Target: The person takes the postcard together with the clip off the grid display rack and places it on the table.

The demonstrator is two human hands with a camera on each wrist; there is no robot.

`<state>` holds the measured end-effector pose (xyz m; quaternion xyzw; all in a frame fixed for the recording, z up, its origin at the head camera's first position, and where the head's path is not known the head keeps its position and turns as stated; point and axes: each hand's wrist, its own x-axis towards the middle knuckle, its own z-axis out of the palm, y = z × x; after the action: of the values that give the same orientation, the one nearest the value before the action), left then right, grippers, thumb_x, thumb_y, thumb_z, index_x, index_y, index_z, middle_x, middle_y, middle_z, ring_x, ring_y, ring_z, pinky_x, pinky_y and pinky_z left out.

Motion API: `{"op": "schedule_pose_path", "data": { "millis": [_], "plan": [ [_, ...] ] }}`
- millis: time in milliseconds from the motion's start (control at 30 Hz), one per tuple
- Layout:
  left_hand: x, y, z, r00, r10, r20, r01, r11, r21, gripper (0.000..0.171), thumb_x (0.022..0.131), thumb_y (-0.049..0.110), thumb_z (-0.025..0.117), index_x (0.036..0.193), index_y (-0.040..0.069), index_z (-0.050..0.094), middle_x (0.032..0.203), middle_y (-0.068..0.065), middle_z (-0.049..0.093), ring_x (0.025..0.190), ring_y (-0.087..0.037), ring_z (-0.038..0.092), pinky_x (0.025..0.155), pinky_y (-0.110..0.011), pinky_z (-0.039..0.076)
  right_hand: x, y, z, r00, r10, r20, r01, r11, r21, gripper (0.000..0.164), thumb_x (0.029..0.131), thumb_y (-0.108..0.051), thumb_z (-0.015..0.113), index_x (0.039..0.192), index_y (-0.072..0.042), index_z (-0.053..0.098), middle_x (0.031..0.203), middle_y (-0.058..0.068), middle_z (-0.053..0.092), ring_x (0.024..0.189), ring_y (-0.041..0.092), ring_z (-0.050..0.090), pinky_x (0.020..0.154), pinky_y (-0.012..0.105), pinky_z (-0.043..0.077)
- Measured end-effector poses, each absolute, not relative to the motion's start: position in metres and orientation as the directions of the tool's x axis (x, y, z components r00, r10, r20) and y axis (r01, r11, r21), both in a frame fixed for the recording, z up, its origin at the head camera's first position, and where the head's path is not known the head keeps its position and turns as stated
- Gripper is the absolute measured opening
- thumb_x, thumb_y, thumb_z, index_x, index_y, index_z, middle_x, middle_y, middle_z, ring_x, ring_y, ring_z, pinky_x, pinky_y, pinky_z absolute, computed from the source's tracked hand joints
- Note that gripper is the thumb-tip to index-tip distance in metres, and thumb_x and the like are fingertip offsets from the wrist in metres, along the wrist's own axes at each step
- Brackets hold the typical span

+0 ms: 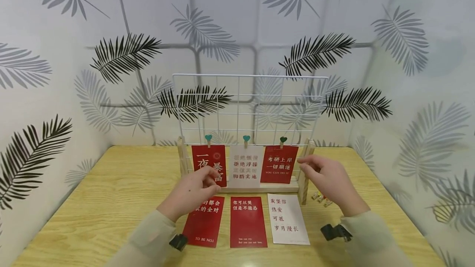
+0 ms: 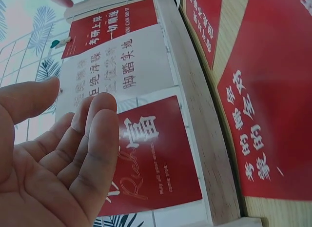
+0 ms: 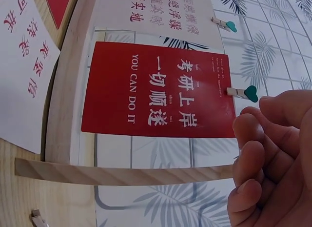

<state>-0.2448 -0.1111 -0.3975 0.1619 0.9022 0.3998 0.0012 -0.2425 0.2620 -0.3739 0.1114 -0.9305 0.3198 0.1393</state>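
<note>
A white wire grid rack (image 1: 250, 76) on a wooden base carries a red card (image 1: 196, 164), a white card (image 1: 245, 164) and another red card (image 1: 279, 168), each under a small clothespin with a heart. My left hand (image 1: 196, 190) hovers in front of the left red card, fingers loosely bent and holding nothing, covering part of it. Close to the edge of the right red card is my right hand (image 1: 328, 178), fingers bent with nothing visible between them. Whether it touches the card I cannot tell. Beside its fingertips sits a clothespin with a dark green heart (image 3: 250, 93).
On the wooden table (image 1: 92, 201) before the rack lie a red card (image 1: 204, 228), a second red card (image 1: 248, 226) and a white card (image 1: 288, 221). Several loose clothespins (image 1: 322, 198) lie right of the base. A leaf-patterned wall (image 1: 230, 19) stands behind.
</note>
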Motion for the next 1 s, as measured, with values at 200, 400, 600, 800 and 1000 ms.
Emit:
{"op": "schedule_pose_path", "data": {
  "millis": [200, 400, 600, 800, 1000],
  "plan": [
    [-0.246, -0.104, -0.393, -0.945, 0.302, 0.123, 0.298, 0.648, 0.701, 0.028, 0.093, 0.026, 0.075, 0.116, 0.016, 0.064, 0.089, 0.008, 0.066, 0.078, -0.016, 0.061, 0.069, -0.033, 0.053, -0.245, 0.255, -0.368, -0.932, -0.13, 0.338, -0.311, 0.765, -0.563, 0.026, 0.102, -0.028, 0.062, 0.12, -0.012, 0.072, 0.079, 0.001, 0.064, 0.066, 0.02, 0.053, 0.053, 0.034, 0.044],
    [-0.249, -0.099, -0.391, -0.931, 0.342, 0.126, 0.329, 0.639, 0.695, 0.026, 0.094, 0.025, 0.074, 0.115, 0.016, 0.063, 0.089, 0.008, 0.066, 0.077, -0.016, 0.062, 0.068, -0.033, 0.053, -0.249, 0.25, -0.362, -0.924, -0.153, 0.351, -0.334, 0.768, -0.546, 0.026, 0.102, -0.027, 0.062, 0.122, -0.014, 0.071, 0.075, -0.001, 0.059, 0.064, 0.02, 0.052, 0.053, 0.034, 0.043],
    [-0.252, -0.09, -0.387, -0.926, 0.357, 0.12, 0.334, 0.629, 0.702, 0.029, 0.094, 0.028, 0.074, 0.119, 0.016, 0.063, 0.091, 0.008, 0.065, 0.079, -0.015, 0.061, 0.07, -0.033, 0.053, -0.253, 0.245, -0.355, -0.907, -0.17, 0.386, -0.367, 0.769, -0.524, 0.026, 0.102, -0.026, 0.062, 0.123, -0.015, 0.07, 0.071, 0.0, 0.056, 0.059, 0.019, 0.048, 0.05, 0.033, 0.042],
    [-0.255, -0.081, -0.386, -0.924, 0.367, 0.11, 0.328, 0.611, 0.72, 0.033, 0.094, 0.028, 0.074, 0.122, 0.016, 0.063, 0.096, 0.006, 0.066, 0.085, -0.017, 0.062, 0.075, -0.033, 0.055, -0.257, 0.241, -0.348, -0.904, -0.165, 0.395, -0.365, 0.779, -0.51, 0.03, 0.102, -0.029, 0.061, 0.129, -0.018, 0.068, 0.073, 0.0, 0.057, 0.056, 0.018, 0.046, 0.048, 0.033, 0.041],
    [-0.256, -0.075, -0.388, -0.924, 0.372, 0.093, 0.315, 0.599, 0.736, 0.036, 0.093, 0.031, 0.074, 0.124, 0.017, 0.063, 0.1, 0.006, 0.068, 0.089, -0.017, 0.064, 0.076, -0.034, 0.057, -0.262, 0.241, -0.342, -0.902, -0.175, 0.394, -0.365, 0.796, -0.482, 0.034, 0.102, -0.028, 0.06, 0.133, -0.017, 0.065, 0.075, 0.0, 0.062, 0.058, 0.018, 0.046, 0.051, 0.034, 0.04]
  ]
}}
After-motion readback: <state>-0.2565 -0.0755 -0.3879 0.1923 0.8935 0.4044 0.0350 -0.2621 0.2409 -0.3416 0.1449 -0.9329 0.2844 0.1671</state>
